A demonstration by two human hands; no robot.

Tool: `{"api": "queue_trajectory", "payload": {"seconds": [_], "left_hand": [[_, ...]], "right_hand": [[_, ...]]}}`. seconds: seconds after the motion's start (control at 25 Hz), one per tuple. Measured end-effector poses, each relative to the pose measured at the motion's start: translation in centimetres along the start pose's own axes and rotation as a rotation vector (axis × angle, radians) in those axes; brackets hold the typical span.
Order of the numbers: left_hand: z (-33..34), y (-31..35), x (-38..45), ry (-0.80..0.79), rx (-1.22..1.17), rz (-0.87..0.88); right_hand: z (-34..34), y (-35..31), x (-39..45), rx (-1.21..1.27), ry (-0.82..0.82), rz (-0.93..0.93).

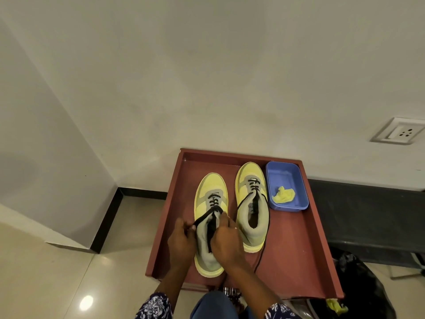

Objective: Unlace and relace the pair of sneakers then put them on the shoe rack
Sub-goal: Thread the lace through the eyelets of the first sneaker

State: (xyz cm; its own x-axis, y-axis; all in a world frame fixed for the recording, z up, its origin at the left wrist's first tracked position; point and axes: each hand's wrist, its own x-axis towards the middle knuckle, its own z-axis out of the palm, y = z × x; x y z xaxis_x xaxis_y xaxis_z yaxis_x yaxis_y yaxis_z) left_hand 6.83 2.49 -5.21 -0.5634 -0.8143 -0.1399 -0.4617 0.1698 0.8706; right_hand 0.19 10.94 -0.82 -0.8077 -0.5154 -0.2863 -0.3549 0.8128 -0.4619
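Head view: left sneaker [210,217] on red worktop [299,249], long axis pointing away from the person. Left hand [181,242] grip pinches black lace [204,218]; right hand [226,244] grip closed at the collar. Right sneaker [251,203] just beside, untouched.

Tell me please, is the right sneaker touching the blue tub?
Apart. The head view shows a thin strip of red tray floor between the right sneaker and the blue tub along most of their length, though they stand close at the toe.
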Motion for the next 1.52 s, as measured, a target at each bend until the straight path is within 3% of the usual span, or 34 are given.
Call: {"api": "queue_trajectory", "payload": {"seconds": [0.12, 0.32, 0.48, 0.68, 1.08, 1.52], "left_hand": [[0.1, 0.2, -0.5, -0.004, 0.013, -0.088], [-0.6, 1.2, -1.3, -0.102, 0.034, -0.075], [-0.7, 1.7, -1.4, -0.234, 0.172, -0.036], [-0.7, 2.4, -0.8, -0.322, 0.321, -0.059], [-0.8, 2.9, 0.5, -0.214, 0.380, -0.044], [-2.6, 3.2, 5.3, -0.140, 0.407, 0.002]], "right_hand": [[0.3, 0.0, -0.3, 0.042, -0.032, 0.008], [-0.3, -0.2, -0.8, 0.062, -0.139, 0.079], [-0.6, 0.0, -0.8, 0.062, -0.177, 0.169], [-0.7, 0.3, -0.3, -0.009, -0.174, 0.133], [-1.0, -0.5, 0.3, 0.062, -0.047, 0.145], [-0.7, -3.5, 4.7, 0.136, -0.045, 0.092]]}}
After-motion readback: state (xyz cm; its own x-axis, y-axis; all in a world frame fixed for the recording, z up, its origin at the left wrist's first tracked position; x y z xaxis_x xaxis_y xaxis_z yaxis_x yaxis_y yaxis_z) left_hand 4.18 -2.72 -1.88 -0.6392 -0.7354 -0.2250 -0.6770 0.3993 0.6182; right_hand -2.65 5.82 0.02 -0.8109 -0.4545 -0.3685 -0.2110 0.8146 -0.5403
